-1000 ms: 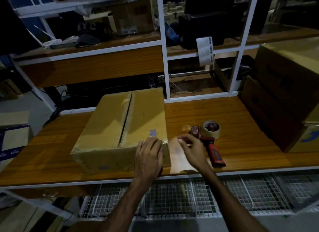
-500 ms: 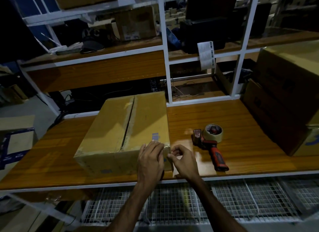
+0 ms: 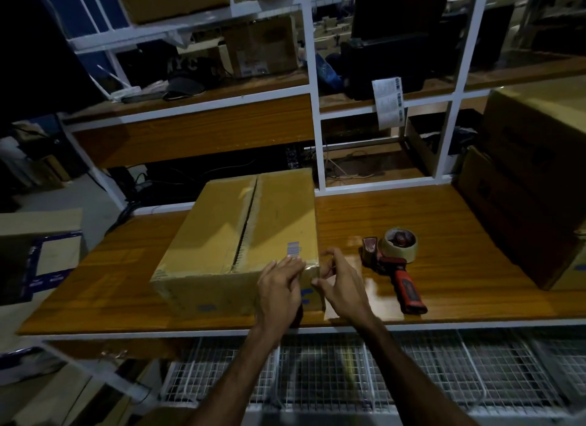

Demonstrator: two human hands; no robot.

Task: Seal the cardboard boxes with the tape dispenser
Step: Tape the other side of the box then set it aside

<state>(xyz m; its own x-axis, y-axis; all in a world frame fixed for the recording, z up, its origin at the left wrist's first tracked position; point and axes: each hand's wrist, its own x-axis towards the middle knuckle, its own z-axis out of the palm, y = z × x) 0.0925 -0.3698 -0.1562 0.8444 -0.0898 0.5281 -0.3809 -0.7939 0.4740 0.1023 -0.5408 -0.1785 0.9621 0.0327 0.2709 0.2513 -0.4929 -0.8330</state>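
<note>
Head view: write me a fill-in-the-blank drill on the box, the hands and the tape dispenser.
1. The tape dispenser lies on the table to the ____ of the box.
2. The dispenser's handle is ____ and black.
3. Both hands are at the box's near ____ corner: left hand, right hand.
4. The seam along the box top is still ____.

Missing: right; red; right; open

On the wooden table point(image 3: 428, 229), a cardboard box point(image 3: 234, 241) at centre-left; to its right, lying apart on its side, the tape dispenser point(image 3: 393, 260). Left hand point(image 3: 279, 291) and right hand point(image 3: 344, 286) at the box's near right corner. Stacked boxes point(image 3: 532, 184) at far right.
</note>
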